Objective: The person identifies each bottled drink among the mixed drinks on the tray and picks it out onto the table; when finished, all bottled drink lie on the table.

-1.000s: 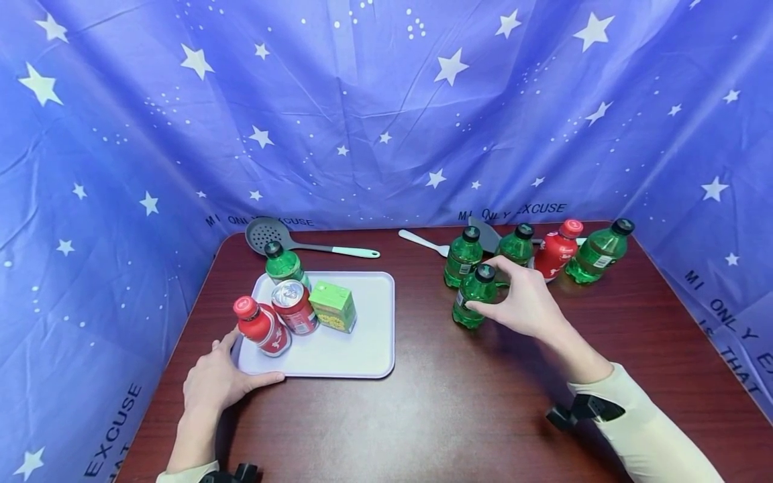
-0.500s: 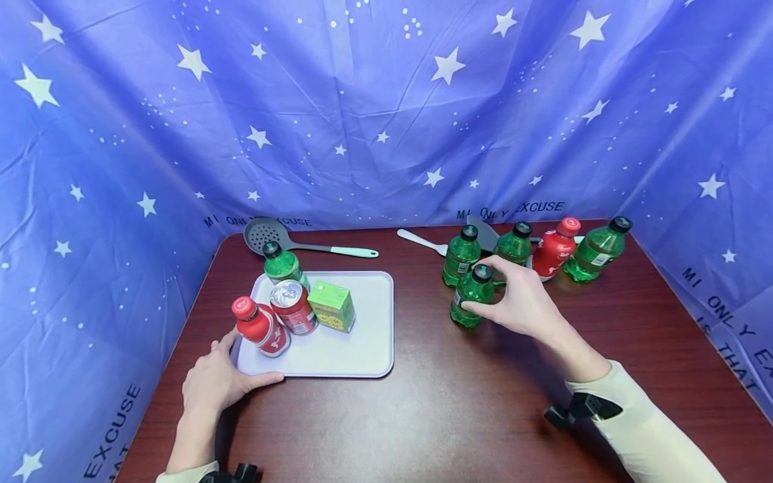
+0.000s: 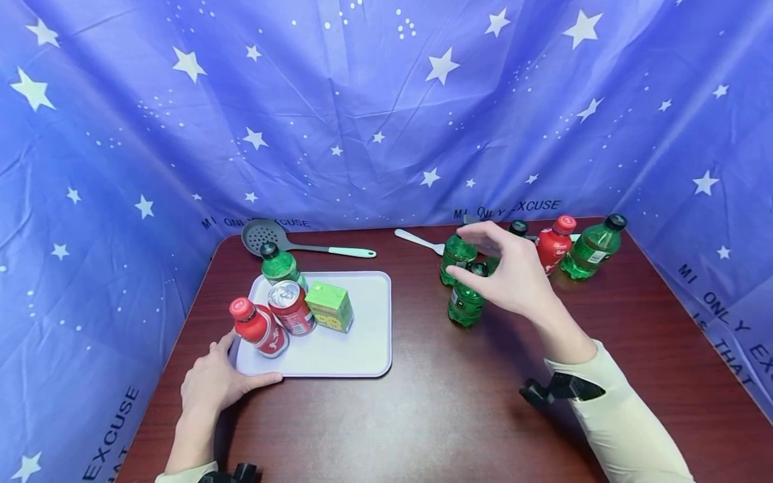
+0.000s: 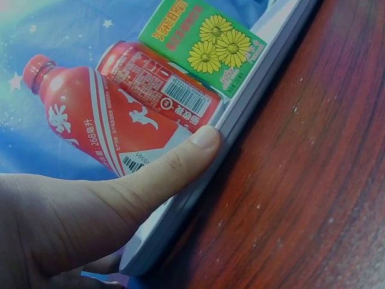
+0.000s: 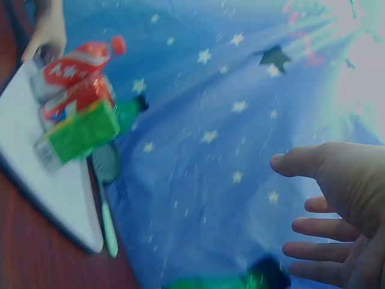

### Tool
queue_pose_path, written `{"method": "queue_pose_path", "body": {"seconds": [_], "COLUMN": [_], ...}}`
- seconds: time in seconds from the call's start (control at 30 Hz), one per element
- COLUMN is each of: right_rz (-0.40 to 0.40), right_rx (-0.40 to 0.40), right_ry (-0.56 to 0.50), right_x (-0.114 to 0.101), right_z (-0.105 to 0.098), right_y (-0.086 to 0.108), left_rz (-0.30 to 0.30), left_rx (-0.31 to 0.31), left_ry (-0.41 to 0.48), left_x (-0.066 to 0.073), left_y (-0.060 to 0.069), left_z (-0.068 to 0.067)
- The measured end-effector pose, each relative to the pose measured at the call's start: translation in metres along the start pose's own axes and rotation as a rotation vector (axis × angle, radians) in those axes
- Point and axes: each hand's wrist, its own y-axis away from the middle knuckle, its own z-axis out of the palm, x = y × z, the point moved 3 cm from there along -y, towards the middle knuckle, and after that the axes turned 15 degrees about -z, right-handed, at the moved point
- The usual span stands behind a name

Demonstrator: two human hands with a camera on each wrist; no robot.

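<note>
My left hand (image 3: 211, 379) grips the front left corner of a white tray (image 3: 368, 335), its thumb (image 4: 180, 159) along the rim; its other fingers are mostly hidden. On the tray stand a red bottle (image 3: 261, 329), a red can (image 3: 292, 310), a green drink carton (image 3: 330, 308) with yellow flowers, and a green bottle (image 3: 280, 266) at the back. My right hand (image 3: 513, 272) is raised with nothing in it, thumb and fingers spread apart. Just below it, a small green bottle (image 3: 465, 305) stands on the table, with another green bottle (image 3: 457, 258) behind.
A red bottle (image 3: 553, 246) and a larger green bottle (image 3: 596, 248) stand at the back right, beside a partly hidden green bottle (image 3: 518, 228). A slotted skimmer (image 3: 266, 235) and a white-handled utensil (image 3: 417, 238) lie along the back edge. A starry curtain (image 3: 362, 100) encloses the table.
My right hand has let go of the small green bottle and lifted up above it. That bottle stays upright in place. The left hand still holds the tray corner.
</note>
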Motion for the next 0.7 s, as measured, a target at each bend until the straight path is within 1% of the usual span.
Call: {"method": "queue_pose_path", "body": {"seconds": [0.13, 0.33, 0.53, 0.7], "right_rz": [-0.045, -0.107, -0.189, -0.235], "right_rx": [0.029, 0.032, 0.013, -0.019], "right_ry": [-0.066, -0.146, -0.231, -0.287], "right_x": [-0.018, -0.045, -0.07, -0.087], "right_z": [0.006, 0.018, 0.033, 0.052], "right_y": [-0.013, -0.032, -0.052, -0.065], "left_rz": [0.001, -0.003, -0.008, -0.009], "left_rx": [-0.004, -0.017, -0.015, -0.013], "left_ry": [0.002, 0.002, 0.004, 0.001], "left_x": [-0.001, 0.0, 0.001, -0.001], "left_y": [0.0, -0.001, -0.001, -0.001], "left_z": [0.0, 0.0, 0.0, 0.0]}}
